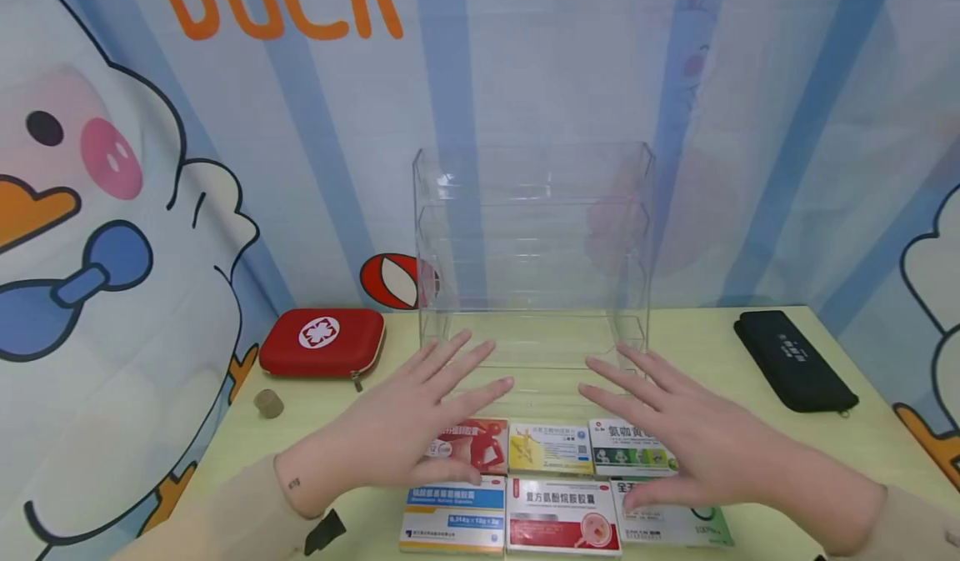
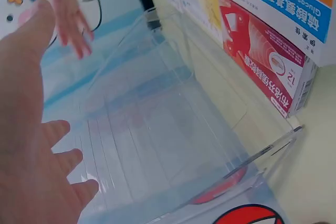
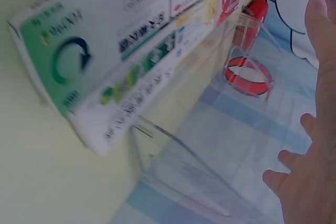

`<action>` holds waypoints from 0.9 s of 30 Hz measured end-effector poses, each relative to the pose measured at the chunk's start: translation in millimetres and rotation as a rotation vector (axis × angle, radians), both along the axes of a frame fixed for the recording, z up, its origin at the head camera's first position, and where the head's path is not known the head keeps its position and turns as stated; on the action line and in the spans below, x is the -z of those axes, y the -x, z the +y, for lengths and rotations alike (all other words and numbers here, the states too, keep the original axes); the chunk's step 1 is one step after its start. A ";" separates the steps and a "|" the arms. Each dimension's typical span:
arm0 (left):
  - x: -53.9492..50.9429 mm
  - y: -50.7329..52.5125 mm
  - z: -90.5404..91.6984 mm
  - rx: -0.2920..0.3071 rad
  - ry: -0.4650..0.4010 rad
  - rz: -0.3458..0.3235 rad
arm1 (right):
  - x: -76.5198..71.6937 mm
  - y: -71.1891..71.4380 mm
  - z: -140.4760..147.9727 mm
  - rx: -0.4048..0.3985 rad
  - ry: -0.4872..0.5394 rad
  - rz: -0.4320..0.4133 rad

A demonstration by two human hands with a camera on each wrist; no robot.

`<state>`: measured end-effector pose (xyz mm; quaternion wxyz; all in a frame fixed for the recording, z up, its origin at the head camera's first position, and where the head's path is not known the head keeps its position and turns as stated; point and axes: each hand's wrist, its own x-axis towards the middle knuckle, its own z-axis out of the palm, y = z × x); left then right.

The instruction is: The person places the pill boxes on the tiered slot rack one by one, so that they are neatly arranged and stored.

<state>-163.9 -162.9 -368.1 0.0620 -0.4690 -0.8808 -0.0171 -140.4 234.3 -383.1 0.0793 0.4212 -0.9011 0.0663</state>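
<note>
Both hands hover palms down with fingers spread, holding nothing: the left hand [image 1: 405, 428] at centre left, the right hand [image 1: 697, 436] at centre right. Below them medicine boxes lie in two rows. The back row has a red box [image 1: 491, 448], a yellow-and-white box [image 1: 550, 449] and a green-and-white box [image 1: 630, 458]. In front are a blue-and-white box [image 1: 453, 528], a red-and-white box [image 1: 562, 515] and a white-green box [image 1: 675, 528]; the right thumb covers part of the last. Behind the fingertips stands a clear tiered rack [image 1: 532, 303], also in the left wrist view.
A red zip case [image 1: 322, 344] lies at the back left, with a small brown cork-like piece [image 1: 268, 403] in front of it. A black pouch [image 1: 795, 361] lies at the back right of the pale table [image 1: 697, 336]. A printed curtain hangs behind.
</note>
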 end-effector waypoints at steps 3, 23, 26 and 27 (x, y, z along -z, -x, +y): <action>6.4 8.2 -4.7 -0.050 -0.112 0.031 | 15.6 -3.3 9.4 0.083 0.040 -0.038; 88.0 60.2 -38.5 -0.583 -0.650 -0.283 | 103.7 -23.9 59.7 0.676 0.091 -0.594; 97.5 62.9 -41.3 -0.580 -0.660 -0.304 | 108.5 -25.0 62.9 0.699 0.098 -0.629; 99.8 63.2 -41.8 -0.579 -0.661 -0.303 | 109.5 -25.1 63.6 0.710 0.103 -0.641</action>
